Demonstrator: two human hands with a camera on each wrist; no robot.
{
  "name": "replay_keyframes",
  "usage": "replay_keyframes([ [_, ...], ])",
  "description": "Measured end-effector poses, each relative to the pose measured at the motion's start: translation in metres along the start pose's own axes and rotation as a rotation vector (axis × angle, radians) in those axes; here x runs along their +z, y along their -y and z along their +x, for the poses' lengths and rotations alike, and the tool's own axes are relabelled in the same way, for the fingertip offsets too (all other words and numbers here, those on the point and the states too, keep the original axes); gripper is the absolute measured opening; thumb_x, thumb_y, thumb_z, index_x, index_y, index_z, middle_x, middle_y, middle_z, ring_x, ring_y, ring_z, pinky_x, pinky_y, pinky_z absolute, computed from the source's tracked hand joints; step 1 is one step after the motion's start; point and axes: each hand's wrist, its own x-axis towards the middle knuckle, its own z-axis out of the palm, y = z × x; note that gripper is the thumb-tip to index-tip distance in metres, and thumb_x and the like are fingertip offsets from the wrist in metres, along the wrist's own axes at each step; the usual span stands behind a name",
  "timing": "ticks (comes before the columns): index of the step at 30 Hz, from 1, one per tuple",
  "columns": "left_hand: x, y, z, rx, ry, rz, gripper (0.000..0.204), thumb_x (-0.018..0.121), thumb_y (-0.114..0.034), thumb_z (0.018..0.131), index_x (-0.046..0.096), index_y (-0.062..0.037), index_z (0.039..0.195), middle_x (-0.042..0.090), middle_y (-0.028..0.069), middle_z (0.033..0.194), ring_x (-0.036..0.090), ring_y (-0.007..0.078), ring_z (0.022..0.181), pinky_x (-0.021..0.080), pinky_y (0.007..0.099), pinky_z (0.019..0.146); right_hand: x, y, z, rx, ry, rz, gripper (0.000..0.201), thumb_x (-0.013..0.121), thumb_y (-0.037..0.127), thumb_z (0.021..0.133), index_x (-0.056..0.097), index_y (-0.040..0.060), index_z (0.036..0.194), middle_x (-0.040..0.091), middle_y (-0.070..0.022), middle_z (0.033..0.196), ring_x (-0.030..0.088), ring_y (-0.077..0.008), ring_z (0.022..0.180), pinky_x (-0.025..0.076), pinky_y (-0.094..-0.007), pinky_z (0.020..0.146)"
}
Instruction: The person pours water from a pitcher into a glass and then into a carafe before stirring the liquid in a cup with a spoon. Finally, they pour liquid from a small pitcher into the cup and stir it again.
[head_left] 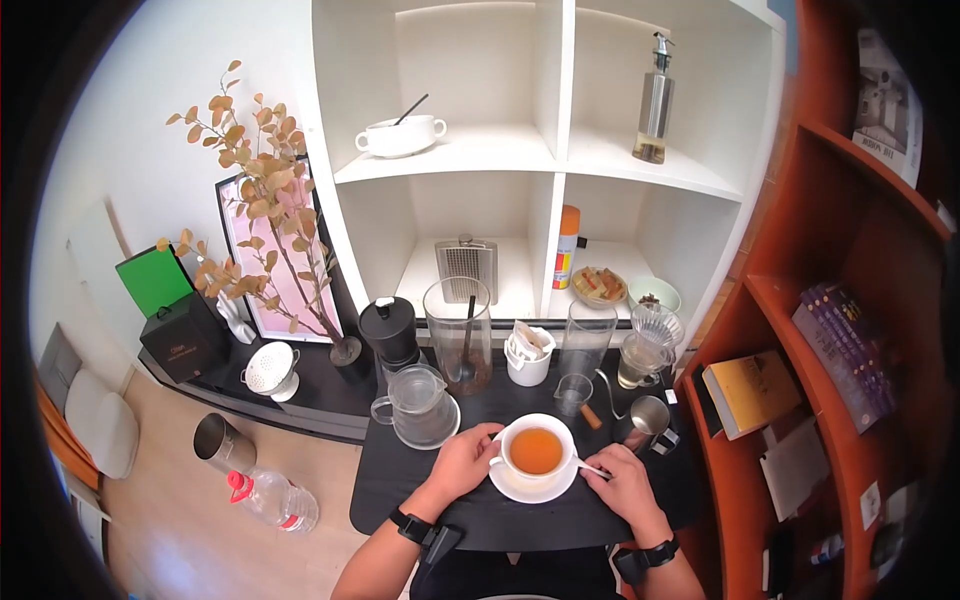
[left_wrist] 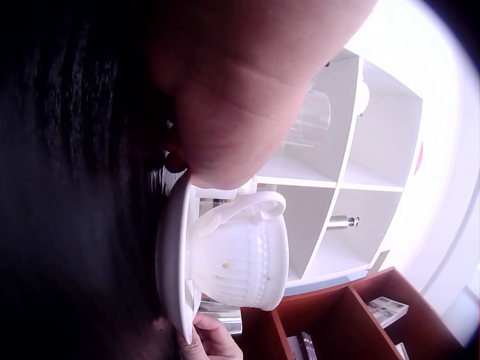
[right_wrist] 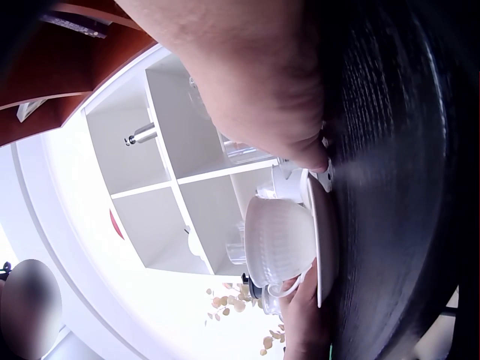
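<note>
A white cup [head_left: 536, 450] of amber tea stands on a white saucer [head_left: 530, 492] at the front of the black table. At the saucer's left edge, my left hand [head_left: 465, 462] grips the rim beside the cup handle [left_wrist: 259, 202]; the fingers under the rim are mostly hidden. My right hand [head_left: 622, 487] is at the opposite side, pinching the thin handle of a spoon [head_left: 592, 468] that lies across the saucer's edge. In the right wrist view, left fingers [right_wrist: 304, 300] reach the saucer just below the cup's handle.
Behind the cup stand a glass pot [head_left: 420, 405], a black grinder [head_left: 390, 330], a tall glass cylinder [head_left: 460, 320], a white holder with packets [head_left: 528, 355] and a small glass pitcher [head_left: 574, 393]. A metal gooseneck kettle [head_left: 645, 420] is near my right hand. A bookcase [head_left: 730, 480] borders the right.
</note>
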Motion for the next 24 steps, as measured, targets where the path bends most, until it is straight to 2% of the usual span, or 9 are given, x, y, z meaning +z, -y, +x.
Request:
replay_keyframes([
  [7, 0.0000, 0.0018, 0.0001, -0.016, 0.000, 0.000, 0.032, 0.072, -0.018, 0.100, 0.072, -0.0103, 0.131, 0.070, 0.0089, 0.078, 0.067, 0.0214, 0.068, 0.054, 0.0355, 0.067, 0.0018, -0.0041, -0.0024, -0.012, -0.012, -0.007, 0.013, 0.083, 0.011, 0.086, 0.077, 0.0026, 0.095, 0.070, -0.0105, 0.090, 0.070, -0.0313, 0.088, 0.056, -0.0417, 0.078],
  [15, 0.0020, 0.0079, 0.0006, 0.007, 0.001, 0.000, 0.030, 0.072, -0.021, 0.101, 0.073, -0.0126, 0.130, 0.069, 0.0083, 0.077, 0.067, 0.0224, 0.068, 0.053, 0.0359, 0.066, 0.0019, -0.0015, -0.0031, 0.002, -0.011, -0.013, 0.013, 0.084, 0.013, 0.087, 0.078, 0.0041, 0.095, 0.069, -0.0098, 0.089, 0.070, -0.0303, 0.087, 0.056, -0.0408, 0.078],
  [18, 0.0007, 0.0062, -0.0003, 0.003, 0.011, 0.002, 0.031, 0.071, -0.022, 0.101, 0.072, -0.0127, 0.131, 0.070, 0.0084, 0.077, 0.068, 0.0231, 0.069, 0.053, 0.0364, 0.066, 0.0046, -0.0071, -0.0034, -0.006, -0.016, -0.018, 0.014, 0.084, 0.015, 0.087, 0.079, 0.0044, 0.095, 0.069, -0.0099, 0.089, 0.070, -0.0301, 0.086, 0.056, -0.0407, 0.077],
  [20, -0.0003, 0.0066, 0.0011, 0.021, 0.001, 0.007, 0.031, 0.069, -0.023, 0.102, 0.072, -0.0125, 0.131, 0.070, 0.0089, 0.078, 0.069, 0.0251, 0.070, 0.053, 0.0379, 0.065, 0.0050, -0.0089, -0.0037, -0.027, -0.022, -0.041, 0.016, 0.086, 0.012, 0.085, 0.078, 0.0033, 0.095, 0.067, -0.0097, 0.086, 0.069, -0.0273, 0.079, 0.056, -0.0384, 0.072],
  [22, -0.0016, 0.0037, 0.0001, 0.021, 0.025, 0.043, 0.032, 0.071, -0.019, 0.101, 0.071, -0.0086, 0.132, 0.072, 0.0089, 0.080, 0.068, 0.0186, 0.069, 0.055, 0.0339, 0.069, 0.0054, -0.0094, -0.0037, -0.032, -0.019, -0.040, 0.016, 0.086, 0.012, 0.084, 0.078, 0.0032, 0.095, 0.067, -0.0098, 0.087, 0.069, -0.0272, 0.079, 0.056, -0.0379, 0.072],
  [24, -0.0017, 0.0031, 0.0001, 0.017, 0.014, 0.047, 0.032, 0.071, -0.019, 0.101, 0.071, -0.0096, 0.132, 0.073, 0.0104, 0.081, 0.070, 0.0218, 0.070, 0.056, 0.0354, 0.070, 0.0052, -0.0098, -0.0034, 0.009, 0.001, -0.036, 0.014, 0.084, 0.015, 0.086, 0.079, 0.0045, 0.095, 0.070, -0.0095, 0.089, 0.071, -0.0294, 0.085, 0.057, -0.0393, 0.076],
])
